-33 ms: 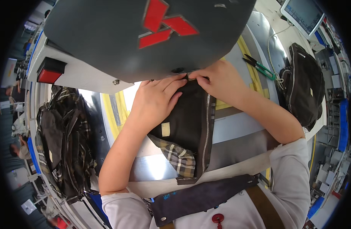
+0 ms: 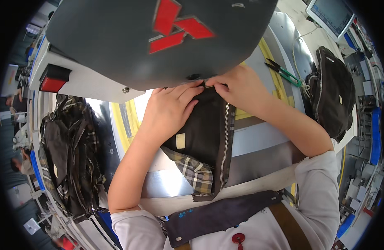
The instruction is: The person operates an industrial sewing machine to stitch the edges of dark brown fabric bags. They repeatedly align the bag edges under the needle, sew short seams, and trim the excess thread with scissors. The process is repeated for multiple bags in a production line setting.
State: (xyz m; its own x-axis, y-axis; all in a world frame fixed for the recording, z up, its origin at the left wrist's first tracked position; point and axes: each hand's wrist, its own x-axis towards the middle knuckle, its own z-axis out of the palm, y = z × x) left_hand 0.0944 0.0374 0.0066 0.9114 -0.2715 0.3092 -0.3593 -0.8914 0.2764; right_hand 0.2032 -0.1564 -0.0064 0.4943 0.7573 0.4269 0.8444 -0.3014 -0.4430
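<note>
A black fabric piece (image 2: 200, 121) with a long metal zip along its right side lies under both of my hands. Its lower corner is folded over, showing plaid lining (image 2: 196, 175), and a small cream label (image 2: 180, 141) sits on its left part. My left hand (image 2: 169, 108) rests flat on the piece's upper left, fingers stretched forward, thumb apart. With thumb and fingers, my right hand (image 2: 235, 85) pinches the far edge of the piece. Just beyond the fingertips hangs the dark grey machine head (image 2: 117, 46), which hides what lies beneath it.
Dark and plaid zipped pieces (image 2: 71, 154) are heaped at the left. At the right lies another black zipped piece (image 2: 334, 91), beside green-handled thread snips (image 2: 283, 74). A screen (image 2: 331, 16) stands at the far right. A red switch (image 2: 54, 78) is on the machine's left side.
The machine head appears very slightly further left in the view. My hands and the fabric hold nearly the same place.
</note>
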